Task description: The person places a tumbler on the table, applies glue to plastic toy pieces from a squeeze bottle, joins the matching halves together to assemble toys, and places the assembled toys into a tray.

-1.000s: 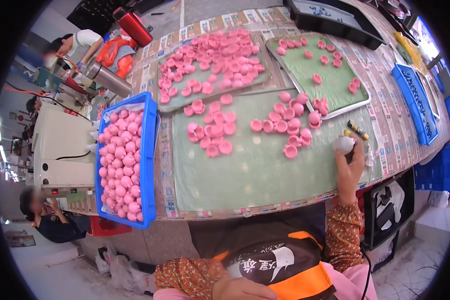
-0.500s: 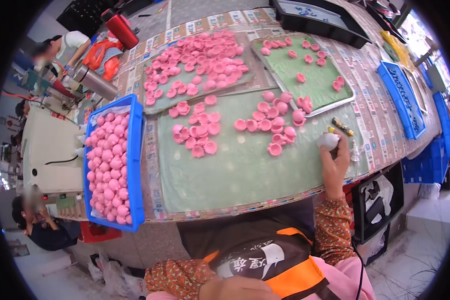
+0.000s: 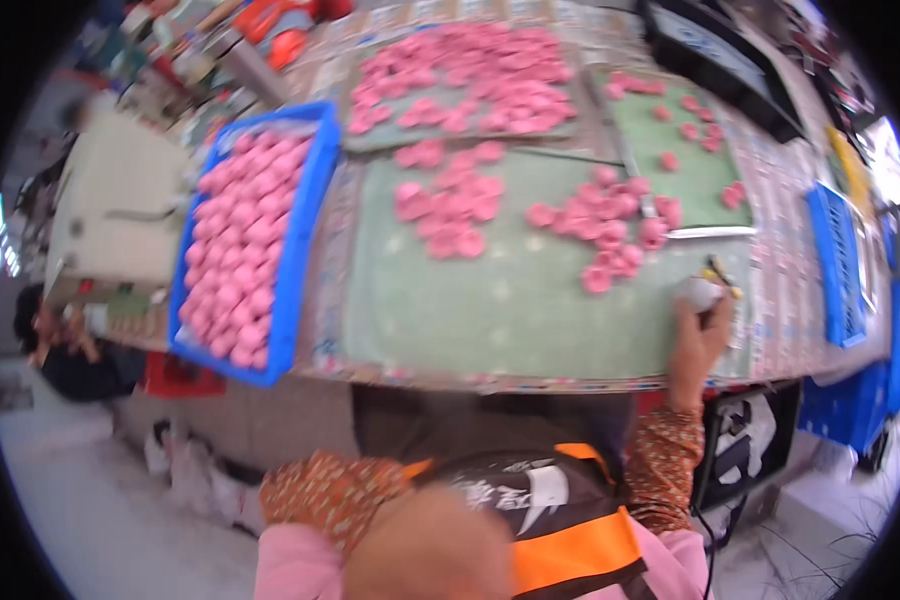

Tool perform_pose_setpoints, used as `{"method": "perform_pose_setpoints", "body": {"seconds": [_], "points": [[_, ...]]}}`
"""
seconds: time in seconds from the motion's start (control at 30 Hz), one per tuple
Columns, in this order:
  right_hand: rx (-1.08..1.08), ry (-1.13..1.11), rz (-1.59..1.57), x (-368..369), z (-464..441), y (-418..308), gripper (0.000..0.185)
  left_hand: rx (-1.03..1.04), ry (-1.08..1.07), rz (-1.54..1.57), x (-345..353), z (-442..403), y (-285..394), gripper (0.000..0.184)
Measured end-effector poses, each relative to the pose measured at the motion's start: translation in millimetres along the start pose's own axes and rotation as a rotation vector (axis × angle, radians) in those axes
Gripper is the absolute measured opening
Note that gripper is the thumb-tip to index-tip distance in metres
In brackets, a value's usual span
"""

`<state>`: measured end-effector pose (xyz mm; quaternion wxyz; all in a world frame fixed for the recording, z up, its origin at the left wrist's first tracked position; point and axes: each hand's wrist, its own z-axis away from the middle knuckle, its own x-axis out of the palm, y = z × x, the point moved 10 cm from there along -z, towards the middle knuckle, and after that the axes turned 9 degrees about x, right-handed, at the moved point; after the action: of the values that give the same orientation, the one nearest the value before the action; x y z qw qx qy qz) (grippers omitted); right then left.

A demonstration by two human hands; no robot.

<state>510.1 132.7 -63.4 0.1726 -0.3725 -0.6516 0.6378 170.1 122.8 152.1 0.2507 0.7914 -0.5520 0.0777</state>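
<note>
My right hand (image 3: 700,335) is at the right end of the green mat (image 3: 490,325), its fingers wrapped round a small white rounded object (image 3: 701,293), whose kind I cannot make out. Just beyond the fingers lies a small yellow and dark item (image 3: 716,270). My left hand (image 3: 430,545) is close to the camera, low over my apron (image 3: 570,540); it is smeared by motion and its fingers cannot be made out. Farther up the mat sit two loose groups of pink cup-shaped pieces, one on the left (image 3: 455,205) and one nearer my right hand (image 3: 610,230).
A blue crate (image 3: 305,250) full of pink balls (image 3: 235,260) stands at the left. Pink pieces (image 3: 480,70) cover a board at the back; a green-lined tray (image 3: 710,232) holds several more. A black tray (image 3: 720,60) and a blue tray (image 3: 832,270) lie at the right.
The camera view has shifted, so the table appears farther right and higher. My left hand has come up larger and blurred near the camera. My right hand still holds the white object.
</note>
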Motion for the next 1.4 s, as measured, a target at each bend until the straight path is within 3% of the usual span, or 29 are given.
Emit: {"method": "perform_pose_setpoints", "body": {"seconds": [0.03, 0.23, 0.3, 0.33, 0.4, 0.5, 0.63, 0.7, 0.9, 1.03, 1.1, 1.13, 1.4], "points": [[-0.022, -0.004, 0.027, -1.0, -1.5, 1.0, 0.038, -0.255, 0.154, 0.005, -10.5, 9.1, -15.5, 0.012], [-0.005, -0.017, -0.009, 0.1, -2.1, 3.3, 0.038, -0.222, 0.387, -0.49, -16.9, -14.5, 12.4, 0.012], [0.005, -0.022, 0.003, 1.2, -0.2, 0.5, 0.038, -0.393, 0.204, 0.037, -16.2, -10.8, -6.0, 0.016], [-0.006, -0.025, 0.009, 2.2, -1.0, -1.7, 0.038, -0.395, 0.208, 0.038, -22.4, -10.0, -9.6, 0.016], [-0.011, -0.028, 0.003, 2.8, -2.8, -1.3, 0.038, -0.129, -0.003, -0.147, -13.4, -21.6, 7.6, 0.02], [-0.006, -0.032, 0.005, 0.1, -2.9, 4.5, 0.039, -0.002, 0.025, -0.315, -11.3, -21.0, 17.7, 0.021], [-0.008, -0.022, 0.003, 0.4, -2.3, 2.9, 0.04, -0.154, 0.137, -0.413, -14.7, -21.0, 11.7, 0.024], [-0.007, -0.017, 0.032, -0.9, -1.6, 0.8, 0.04, 0.163, 0.113, -0.588, -6.6, -19.4, 31.7, 0.03], [-0.026, -0.019, 0.026, 2.1, -1.9, -2.4, 0.039, 0.137, 0.381, -0.368, -15.8, -6.5, 30.5, 0.037], [-0.024, -0.002, 0.057, 1.3, -1.3, -3.6, 0.037, 0.007, 0.255, -0.298, -18.4, -9.5, 16.7, 0.035], [-0.019, -0.003, 0.057, 2.0, -0.4, -3.5, 0.037, 0.2, 0.244, -0.337, -15.0, -14.9, 23.6, 0.03], [-0.017, 0.004, 0.052, 1.6, -0.5, -3.9, 0.036, 0.2, 0.247, -0.336, -16.2, -17.7, 23.3, 0.03], [-0.012, -0.003, 0.018, -0.1, -2.5, 1.5, 0.038, 0.186, 0.691, -0.257, -51.0, -16.4, 17.4, 0.027]]}}
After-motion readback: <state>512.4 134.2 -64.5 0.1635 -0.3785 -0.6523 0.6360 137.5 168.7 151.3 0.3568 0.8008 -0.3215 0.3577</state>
